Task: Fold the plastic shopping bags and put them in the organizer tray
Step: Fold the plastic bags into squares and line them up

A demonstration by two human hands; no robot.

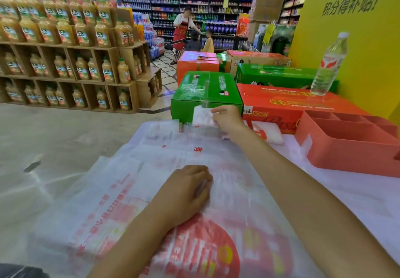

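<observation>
We look down at a white worktop (357, 193) in a supermarket. A translucent white plastic shopping bag (173, 169) with red printing lies spread flat across it, reaching from the near edge to the far edge.

Our left hand (186, 191) rests on the middle of the bag, palm down with the fingers bent against the film, apparently pinning it so that it does not slide. We cannot tell whether the fingers gather any plastic under them.

Our right hand (227, 119) stretches to the far edge and pinches the bag's handle end (202, 116), raised a little off the surface. We judge this is to pull the bag taut or to turn that end over for a first fold.

Just beside the right wrist, towards the right, a folded bag (268, 133) lies on the worktop at the far edge, not yet put away.

The organizer tray (346, 147), coral red with several open compartments, stands at the far right corner. The compartments we can see hold nothing.

Beyond the far edge, green and orange cartons (292, 104) are stacked, and a clear water bottle (329, 65) stands upright on one. Shelves of juice bottles (65, 50) fill the left background, and people stand in a distant aisle.
</observation>
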